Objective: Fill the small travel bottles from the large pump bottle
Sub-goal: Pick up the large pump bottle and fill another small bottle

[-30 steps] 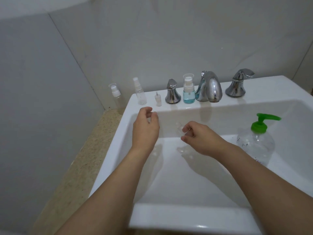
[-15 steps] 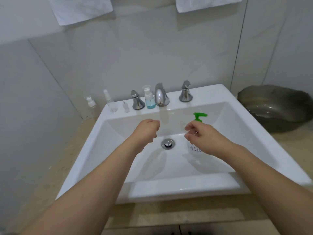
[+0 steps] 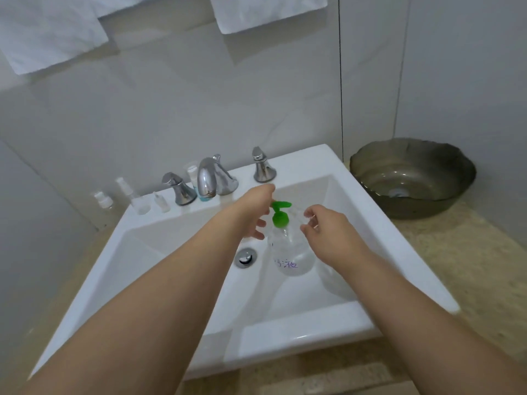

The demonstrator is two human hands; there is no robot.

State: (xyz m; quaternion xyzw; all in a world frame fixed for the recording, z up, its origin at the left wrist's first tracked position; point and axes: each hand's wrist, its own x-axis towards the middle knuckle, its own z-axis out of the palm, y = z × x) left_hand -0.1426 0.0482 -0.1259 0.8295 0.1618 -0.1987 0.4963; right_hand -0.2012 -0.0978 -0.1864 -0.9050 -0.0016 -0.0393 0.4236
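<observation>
The large clear pump bottle (image 3: 291, 253) with its green pump head (image 3: 280, 215) stands in the white sink (image 3: 368, 223), right of the drain. My left hand (image 3: 255, 213) reaches across to the pump head with its fingers spread, touching or almost touching it. Just right of the pump, my right hand (image 3: 325, 232) pinches a small clear travel bottle (image 3: 304, 219), which is hard to make out. On the sink's back ledge stand more small bottles: a clear one (image 3: 104, 199), a spray bottle (image 3: 137, 199), a tiny one (image 3: 161, 202) and a blue-filled one (image 3: 195, 181) behind the tap.
A chrome tap (image 3: 208, 178) with two handles (image 3: 178, 189) (image 3: 263, 166) lines the back ledge. The drain (image 3: 245, 256) is in the basin floor. A dark glass bowl (image 3: 410, 178) sits on the speckled counter to the right. White towels (image 3: 265, 10) hang above.
My left hand has moved right to the green pump head and uncurled its fingers. My right hand stays beside the pump bottle. The view has shifted left and drawn back.
</observation>
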